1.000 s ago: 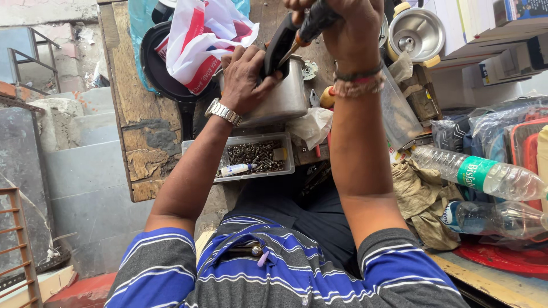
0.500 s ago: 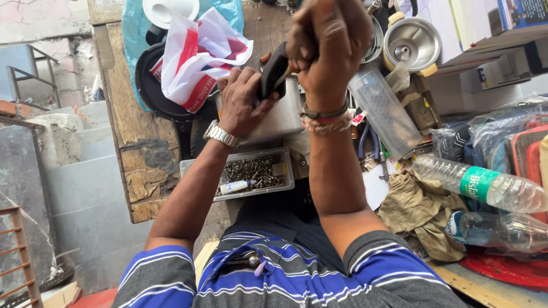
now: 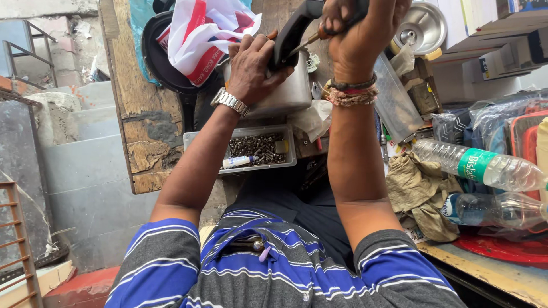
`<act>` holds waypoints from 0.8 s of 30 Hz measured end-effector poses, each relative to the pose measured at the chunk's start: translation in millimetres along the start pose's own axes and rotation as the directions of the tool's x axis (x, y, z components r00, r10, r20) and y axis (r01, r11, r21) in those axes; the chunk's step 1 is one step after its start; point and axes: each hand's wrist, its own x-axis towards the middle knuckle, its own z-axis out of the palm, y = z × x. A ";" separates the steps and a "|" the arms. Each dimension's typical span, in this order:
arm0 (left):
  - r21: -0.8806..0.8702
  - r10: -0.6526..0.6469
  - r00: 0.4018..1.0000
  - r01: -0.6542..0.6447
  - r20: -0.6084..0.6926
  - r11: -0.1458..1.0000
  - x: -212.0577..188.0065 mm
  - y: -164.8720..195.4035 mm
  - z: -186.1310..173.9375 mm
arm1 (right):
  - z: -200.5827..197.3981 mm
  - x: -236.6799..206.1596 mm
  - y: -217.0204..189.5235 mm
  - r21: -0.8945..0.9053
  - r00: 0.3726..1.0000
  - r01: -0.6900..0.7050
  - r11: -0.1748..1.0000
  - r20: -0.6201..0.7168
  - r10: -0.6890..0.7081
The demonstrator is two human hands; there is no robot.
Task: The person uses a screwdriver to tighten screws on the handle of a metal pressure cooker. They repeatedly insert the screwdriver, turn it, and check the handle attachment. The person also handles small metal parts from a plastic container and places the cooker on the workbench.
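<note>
Change vs. half a sec. earlier: both hands are seen raised higher twd. the top edge of the view; the black handle, then half hidden between the hands, is now shown at more length. Tray and bottles are unmoved.

Items, largest first:
- Wooden worktop point(image 3: 134, 122), 1 pc.; worn board, chipped at its near left corner.
- Plastic bag point(image 3: 200, 34), 1 pc., white/red, laid at the far edge over a dark pan.
- Water bottles, 2 pcs., lying on their sides at the right: one w/ green label point(image 3: 479, 165), one w/ blue label point(image 3: 485, 208) just below it.
- Steel box point(image 3: 282, 94), 1 pc., set mid-worktop under the left hand.
- Clear tray of screws point(image 3: 260, 149), 1 pc., at the near edge; 1 small white tube point(image 3: 240, 162) is laid in it.
- Black handle point(image 3: 291, 34), 1 pc., held up over the steel box, near the top edge.
- Left hand point(image 3: 254, 65), wrist watch worn: fingers are wrapped round the lower part of the black handle.
- Right hand point(image 3: 362, 28), wrist bands worn: fingers are closed on a screwdriver point(image 3: 311, 39), its tip set against the handle.
</note>
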 end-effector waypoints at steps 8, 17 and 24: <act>0.016 -0.031 0.999 0.030 0.033 0.999 0.3 -0.5 2.6 | -1.4 -1.6 1.5 0.024 0.994 -0.061 0.998 0.090 0.059; 0.020 0.016 0.999 -0.017 0.042 1.000 7.1 5.9 -3.7 | 29.0 92.7 -9.1 0.102 0.290 -0.289 0.952 0.957 -0.015; -0.006 -0.034 0.998 0.034 0.055 0.999 9.0 5.2 -4.1 | 39.7 56.3 -14.1 0.197 0.575 -0.253 0.947 0.818 -0.017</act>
